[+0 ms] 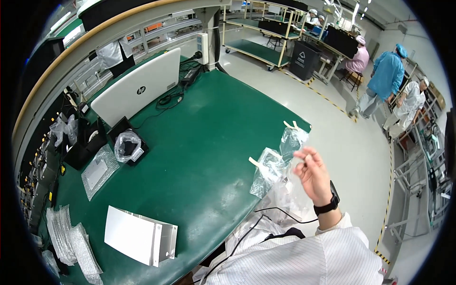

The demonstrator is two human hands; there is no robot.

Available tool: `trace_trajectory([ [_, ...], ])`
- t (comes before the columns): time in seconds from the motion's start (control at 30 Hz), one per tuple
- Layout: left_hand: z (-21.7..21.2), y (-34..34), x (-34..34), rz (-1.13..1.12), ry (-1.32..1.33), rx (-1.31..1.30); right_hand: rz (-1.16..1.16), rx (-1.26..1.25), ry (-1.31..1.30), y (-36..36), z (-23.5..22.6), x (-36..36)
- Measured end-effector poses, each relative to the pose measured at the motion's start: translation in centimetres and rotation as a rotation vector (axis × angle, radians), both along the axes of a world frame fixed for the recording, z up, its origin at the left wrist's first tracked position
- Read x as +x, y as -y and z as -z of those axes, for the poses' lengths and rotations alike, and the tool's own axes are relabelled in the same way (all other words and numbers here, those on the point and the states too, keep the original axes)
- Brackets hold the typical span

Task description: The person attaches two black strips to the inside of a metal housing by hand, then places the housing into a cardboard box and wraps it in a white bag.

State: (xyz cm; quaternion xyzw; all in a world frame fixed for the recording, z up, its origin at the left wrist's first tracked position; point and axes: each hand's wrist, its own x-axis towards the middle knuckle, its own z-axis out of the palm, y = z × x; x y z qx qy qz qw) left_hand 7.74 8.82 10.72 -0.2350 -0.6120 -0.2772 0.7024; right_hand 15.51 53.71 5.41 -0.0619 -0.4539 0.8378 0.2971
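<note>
My right hand (313, 175), with a dark watch (327, 205) on its wrist, is raised past the right edge of the green table. Its fingers are loosely bent and apart, and I make out nothing held in them. Beside the fingertips lie two clear plastic bags (267, 172) (290, 142) with pale strips sticking out of their tops. A larger translucent bag (285, 202) hangs below the table edge. My left hand is out of view. A white sheet-metal housing (137, 235) rests on the near left of the table.
A white laptop (137, 90) stands open at the back, near a power adapter (191, 76). Black bins (124, 135) and bubble-wrap pouches (85, 251) line the left side. A black cable (285, 209) crosses near my lap. Several people work beyond, near a wheeled rack (256, 50).
</note>
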Motion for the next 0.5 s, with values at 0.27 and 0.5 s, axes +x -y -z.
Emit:
trace_trajectory([
  [0.27,1.5,1.5,0.4,-0.019,0.198,0.128,0.534,-0.395,0.475,-9.4,24.9,-4.2],
  [0.5,3.0,2.8,1.5,-0.078,0.297,0.157,0.558,0.585,1.487,-13.1,40.8,1.5],
])
